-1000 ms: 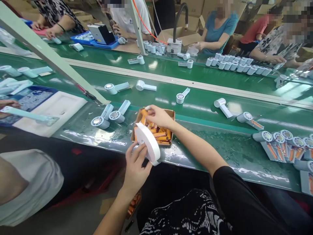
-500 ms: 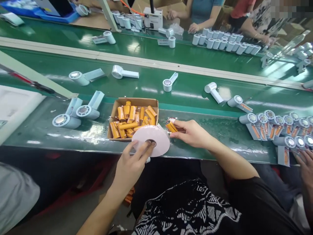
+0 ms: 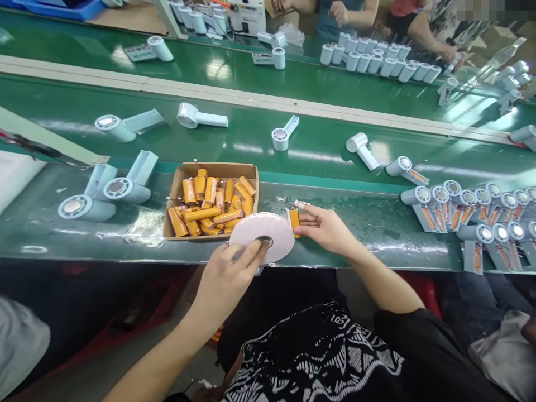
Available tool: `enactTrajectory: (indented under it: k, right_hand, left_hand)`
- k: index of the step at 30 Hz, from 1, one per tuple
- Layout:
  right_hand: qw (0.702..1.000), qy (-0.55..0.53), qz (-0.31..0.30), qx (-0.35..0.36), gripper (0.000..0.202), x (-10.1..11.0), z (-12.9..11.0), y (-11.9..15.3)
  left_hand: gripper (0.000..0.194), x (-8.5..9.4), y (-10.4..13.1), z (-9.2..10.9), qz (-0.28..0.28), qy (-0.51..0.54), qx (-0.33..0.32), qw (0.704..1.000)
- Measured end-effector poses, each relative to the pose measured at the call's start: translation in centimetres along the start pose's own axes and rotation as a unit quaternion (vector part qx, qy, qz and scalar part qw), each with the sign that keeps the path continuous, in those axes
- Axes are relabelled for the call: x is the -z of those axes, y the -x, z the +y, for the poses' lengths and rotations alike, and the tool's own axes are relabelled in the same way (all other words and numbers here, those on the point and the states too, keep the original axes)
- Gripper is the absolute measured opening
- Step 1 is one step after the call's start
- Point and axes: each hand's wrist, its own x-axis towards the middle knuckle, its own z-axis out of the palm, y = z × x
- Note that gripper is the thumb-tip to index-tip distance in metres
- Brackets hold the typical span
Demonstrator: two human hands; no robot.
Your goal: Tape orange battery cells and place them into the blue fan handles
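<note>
My left hand [image 3: 224, 276] grips a white roll of tape [image 3: 264, 234] at the near edge of the green bench, a finger in its centre hole. My right hand [image 3: 324, 228] pinches one orange cylindrical battery [image 3: 294, 219] and holds it against the right side of the roll. Just left of both hands sits an open cardboard box [image 3: 176, 184] filled with several more orange batteries [image 3: 209, 206].
Pale blue handheld fan bodies lie about: two [image 3: 104, 195] left of the box, a packed group with batteries [image 3: 473, 212] at right, others on the green belt [image 3: 251, 139]. Other people work across the far belt. A neighbour's sleeve [image 3: 17, 340] is at lower left.
My right hand lifted a battery out of the box and carried it right, to the tape roll. My left hand turned the roll flatter. The view tilted downward.
</note>
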Motion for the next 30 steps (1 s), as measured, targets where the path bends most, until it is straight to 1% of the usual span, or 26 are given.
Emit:
enactTrajectory:
  k: [1, 2, 4, 5, 6, 7, 9, 11, 14, 16, 18, 20, 21, 23, 25, 27, 30]
  right_hand:
    - [0.997, -0.063, 0.052, 0.011, 0.068, -0.7, 1.0, 0.4]
    - [0.987, -0.116, 0.109, 0.029, 0.077, -1.5, 2.0, 0.8]
    - [0.956, -0.181, 0.218, 0.074, 0.091, -3.3, 3.7, 1.6]
    - [0.941, -0.195, 0.259, 0.091, 0.095, -4.0, 4.3, 2.0]
    - [0.930, -0.203, 0.287, 0.104, 0.098, -4.7, 4.7, 2.3]
    - [0.923, -0.207, 0.303, 0.114, 0.100, -5.1, 4.9, 2.6]
    - [0.917, -0.215, 0.312, 0.125, 0.102, -5.3, 4.9, 3.0]
    - [0.914, -0.221, 0.309, 0.140, 0.096, -4.7, 4.3, 3.2]
    - [0.923, -0.214, 0.273, 0.166, 0.072, -2.6, 2.5, 3.0]
    - [0.923, -0.205, 0.256, 0.203, 0.062, -0.7, 0.7, 2.6]
    - [0.902, -0.191, 0.285, 0.261, 0.061, 1.2, -1.2, 2.0]
    - [0.868, -0.170, 0.341, 0.318, 0.063, 2.7, -2.5, 1.4]
    - [0.853, -0.160, 0.364, 0.337, 0.063, 3.2, -2.8, 1.1]
    - [0.833, -0.151, 0.399, 0.352, 0.061, 3.8, -2.5, 0.7]
    - [0.822, -0.161, 0.421, 0.350, 0.058, 3.8, -1.4, 0.5]
    - [0.819, -0.174, 0.427, 0.342, 0.058, 3.3, -0.1, 0.4]
    - [0.829, -0.174, 0.412, 0.336, 0.060, 1.9, 1.6, 0.6]
  left_hand:
    - [0.071, -0.2, -0.2, 0.2, 0.009, -0.013, 0.001, 1.000]
    - [0.070, -0.4, -0.4, 0.5, 0.015, -0.022, 0.003, 1.000]
    - [0.070, -1.1, -0.7, 1.2, 0.015, -0.026, 0.011, 0.999]
    - [0.069, -1.5, -0.8, 1.7, 0.012, -0.023, 0.014, 1.000]
    - [0.067, -1.9, -0.9, 2.2, 0.009, -0.017, 0.012, 1.000]
    - [0.064, -2.3, -1.1, 2.8, 0.009, -0.010, 0.007, 1.000]
    - [0.058, -2.8, -1.4, 3.9, 0.022, 0.005, -0.010, 1.000]
    - [0.051, -3.0, -1.7, 4.7, 0.048, 0.016, -0.024, 0.998]
    - [0.042, -3.0, -2.1, 5.3, 0.080, 0.039, -0.036, 0.995]
    - [0.040, -2.7, -2.7, 5.0, 0.098, 0.059, -0.046, 0.992]
    - [0.042, -2.3, -3.8, 4.3, 0.115, 0.064, -0.057, 0.990]
    - [0.045, -1.9, -5.5, 3.4, 0.120, 0.047, -0.063, 0.990]
    - [0.044, -1.8, -6.5, 2.9, 0.125, 0.035, -0.063, 0.990]
    - [0.041, -1.7, -8.3, 2.1, 0.134, 0.012, -0.053, 0.989]
    - [0.040, -2.0, -9.5, 1.7, 0.138, 0.005, -0.054, 0.989]
    - [0.044, -2.5, -9.9, 1.7, 0.130, 0.016, -0.071, 0.989]
    - [0.049, -3.1, -9.8, 2.1, 0.114, 0.038, -0.096, 0.988]
